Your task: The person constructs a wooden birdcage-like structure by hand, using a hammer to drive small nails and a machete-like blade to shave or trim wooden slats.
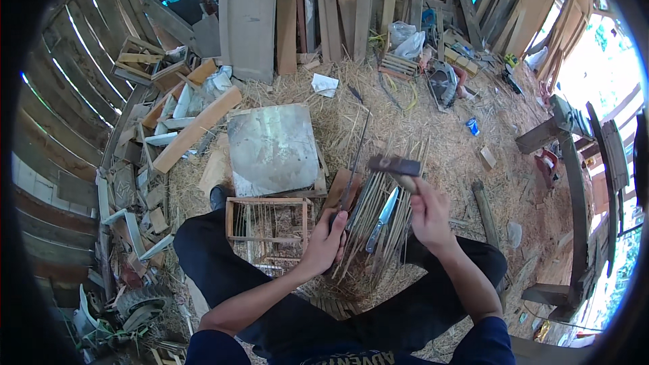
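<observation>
The person sits on the straw floor [433,142], knees apart. The left hand [326,238] is closed around a thin metal rod [355,162] stood on a wood block [340,188]. The right hand [427,211] grips a hammer [395,165] above it. A knife [382,218] lies on bamboo sticks [378,223] between them. A small cage [268,220] stands left; beyond, a grey slab [272,149].

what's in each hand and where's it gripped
Right hand: hammer, by its handle. Left hand: thin rod, gripped at its lower end.
</observation>
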